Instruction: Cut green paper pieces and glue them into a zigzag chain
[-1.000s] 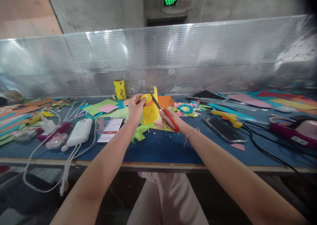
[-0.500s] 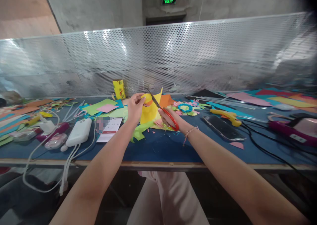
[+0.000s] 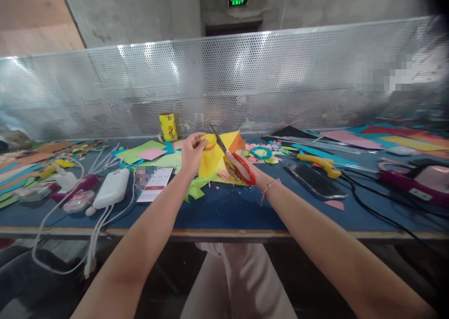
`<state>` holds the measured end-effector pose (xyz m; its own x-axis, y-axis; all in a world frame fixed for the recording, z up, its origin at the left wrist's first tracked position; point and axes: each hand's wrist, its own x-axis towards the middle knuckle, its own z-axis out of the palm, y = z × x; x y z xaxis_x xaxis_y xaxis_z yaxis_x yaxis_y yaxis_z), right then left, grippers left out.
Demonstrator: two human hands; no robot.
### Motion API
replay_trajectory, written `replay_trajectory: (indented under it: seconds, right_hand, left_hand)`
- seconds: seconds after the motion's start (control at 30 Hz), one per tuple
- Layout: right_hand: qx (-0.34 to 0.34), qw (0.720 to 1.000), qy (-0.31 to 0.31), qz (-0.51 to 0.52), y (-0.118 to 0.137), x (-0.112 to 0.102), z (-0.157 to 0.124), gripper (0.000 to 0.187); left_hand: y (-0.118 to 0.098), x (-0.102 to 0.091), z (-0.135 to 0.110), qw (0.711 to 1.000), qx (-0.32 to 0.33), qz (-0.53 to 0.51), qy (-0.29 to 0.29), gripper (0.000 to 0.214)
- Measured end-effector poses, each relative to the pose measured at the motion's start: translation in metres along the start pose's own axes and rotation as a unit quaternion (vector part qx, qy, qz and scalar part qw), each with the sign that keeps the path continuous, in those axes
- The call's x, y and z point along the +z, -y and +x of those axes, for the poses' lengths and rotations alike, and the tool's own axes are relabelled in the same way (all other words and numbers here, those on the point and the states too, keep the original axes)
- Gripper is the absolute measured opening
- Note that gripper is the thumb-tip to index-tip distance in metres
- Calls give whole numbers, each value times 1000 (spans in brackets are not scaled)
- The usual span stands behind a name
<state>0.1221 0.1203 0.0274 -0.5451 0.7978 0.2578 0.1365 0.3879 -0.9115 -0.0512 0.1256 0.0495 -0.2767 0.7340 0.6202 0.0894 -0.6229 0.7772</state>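
My left hand (image 3: 192,151) pinches a small yellow piece of paper (image 3: 209,140) between thumb and fingers. My right hand (image 3: 247,163) is closed round the red handles of a pair of scissors (image 3: 244,169). The blades point up and to the left, at the right side of the small piece. Under both hands lies a larger yellow paper sheet (image 3: 209,165), with its pointed corner toward the upper right. Green paper (image 3: 195,189) and tiny pink scraps lie just in front. Beside my right hand is a paper flower with a blue ring (image 3: 262,152).
A phone (image 3: 154,188) and a white power bank (image 3: 112,187) with cables lie left. On the right are a dark phone (image 3: 315,181), a yellow glue gun (image 3: 321,163) and a purple power strip (image 3: 414,185). A perforated metal screen (image 3: 196,85) stands behind the table.
The large yellow sheet's pointed corner has shifted right and lower, so it lies flatter. The scissors and my right hand have moved slightly right. My left hand still pinches the small piece.
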Motion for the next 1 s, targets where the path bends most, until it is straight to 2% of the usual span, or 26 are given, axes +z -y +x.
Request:
replay_trajectory:
  seconds: [0.3, 0.47, 0.53, 0.67, 0.73, 0.87, 1.0]
  right_hand:
    - [26, 998, -20, -48, 13, -3, -1, 50]
    - [35, 989, -94, -109, 13, -7, 4, 46]
    - [30, 989, -113, -87, 10, -8, 6, 45]
    - [15, 998, -57, 11, 3, -6, 5, 48]
    - [15, 999, -34, 28, 0, -4, 5, 49]
    - [7, 999, -35, 25, -2, 1, 5, 49]
    - [13, 999, -42, 4, 0, 2, 5, 50]
  left_hand:
    - [0, -3, 2, 998, 14, 64, 5, 15]
    - [0, -6, 4, 996, 27, 88, -11, 14]
    - [2, -6, 5, 995, 29, 85, -34, 12]
    - [5, -5, 5, 997, -15, 19, -70, 13]
    - [5, -2, 4, 997, -24, -7, -78, 15]
    - [0, 2, 0, 996, -34, -44, -72, 17]
    - [-5, 3, -3, 996, -38, -38, -68, 15]
